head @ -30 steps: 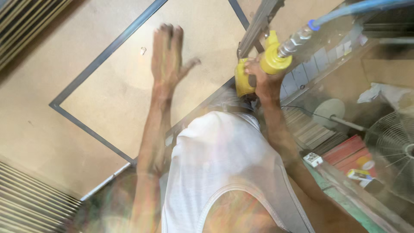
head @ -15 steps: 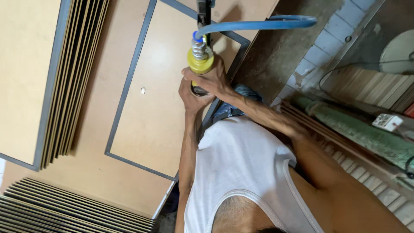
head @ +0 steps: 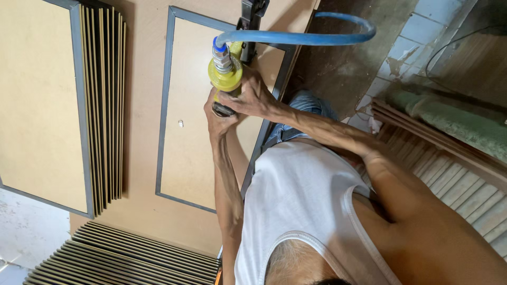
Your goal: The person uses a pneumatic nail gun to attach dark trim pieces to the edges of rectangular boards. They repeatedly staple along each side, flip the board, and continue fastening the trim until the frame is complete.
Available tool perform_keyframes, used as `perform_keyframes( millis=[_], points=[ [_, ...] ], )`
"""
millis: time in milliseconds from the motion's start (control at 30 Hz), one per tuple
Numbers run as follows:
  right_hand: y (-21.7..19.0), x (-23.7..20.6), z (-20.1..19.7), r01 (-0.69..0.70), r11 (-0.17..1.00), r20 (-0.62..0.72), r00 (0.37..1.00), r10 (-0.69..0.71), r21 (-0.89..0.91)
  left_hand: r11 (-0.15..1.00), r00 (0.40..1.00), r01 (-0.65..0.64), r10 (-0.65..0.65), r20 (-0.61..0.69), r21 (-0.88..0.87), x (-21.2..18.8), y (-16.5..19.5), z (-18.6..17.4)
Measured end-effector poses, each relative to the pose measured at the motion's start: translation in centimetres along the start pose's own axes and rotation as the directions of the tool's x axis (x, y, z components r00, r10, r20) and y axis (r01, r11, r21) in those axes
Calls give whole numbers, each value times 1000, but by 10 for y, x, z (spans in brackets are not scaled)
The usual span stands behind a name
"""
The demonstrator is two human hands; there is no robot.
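Note:
Both my hands grip a yellow pneumatic nail gun point(head: 226, 79) with a metal fitting and a blue air hose point(head: 296, 37) looping off to the right. My right hand point(head: 253, 97) wraps the tool's body from the right. My left hand point(head: 217, 119) holds its lower end from below. The tool's dark nose point(head: 251, 13) rests at the top edge of a tan board with a dark grey frame point(head: 165, 105) that lies flat under my arms. A small white mark point(head: 180, 123) shows on the board's face.
A stack of similar framed boards point(head: 103, 105) stands on edge at the left, and another stack point(head: 132, 258) lies at the bottom. Rolled green material point(head: 454, 121) and wooden slats point(head: 465, 174) are at the right. Tiled floor point(head: 422, 37) shows at top right.
A second ago my left hand lay flat and open on the board while the right held the tool. Now both hands hold the tool. The view has swung so the board runs upright.

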State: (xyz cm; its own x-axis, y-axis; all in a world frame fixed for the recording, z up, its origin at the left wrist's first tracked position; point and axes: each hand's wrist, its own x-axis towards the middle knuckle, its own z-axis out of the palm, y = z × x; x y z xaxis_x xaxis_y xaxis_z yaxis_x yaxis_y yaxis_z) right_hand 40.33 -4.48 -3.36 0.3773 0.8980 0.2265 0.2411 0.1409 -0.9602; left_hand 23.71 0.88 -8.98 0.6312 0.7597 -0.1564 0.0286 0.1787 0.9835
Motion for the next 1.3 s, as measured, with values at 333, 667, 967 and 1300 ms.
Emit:
perform_keyframes(
  millis=[333, 667, 967, 1300],
  points=[
    [-14, 8, -8, -22, 997, -31, 999, 25, 80, 1000, 992, 16, -16, -122, 1, -7, -19, -5],
    [-9, 13, 3, -53, 998, -19, 998, 53, 16, 997, 967, -13, 33, -253, 82, -4, -9, 10],
    [19, 71, 65, 67, 997, -1, 998, -67, 39, 974, 927, -142, 193, -321, 177, 37, 35, -25],
    [11, 89, 76, 28, 997, -21, 999, -27, 65, 993, 939, -117, 101, -330, -29, 53, 62, -28]
  ],
)
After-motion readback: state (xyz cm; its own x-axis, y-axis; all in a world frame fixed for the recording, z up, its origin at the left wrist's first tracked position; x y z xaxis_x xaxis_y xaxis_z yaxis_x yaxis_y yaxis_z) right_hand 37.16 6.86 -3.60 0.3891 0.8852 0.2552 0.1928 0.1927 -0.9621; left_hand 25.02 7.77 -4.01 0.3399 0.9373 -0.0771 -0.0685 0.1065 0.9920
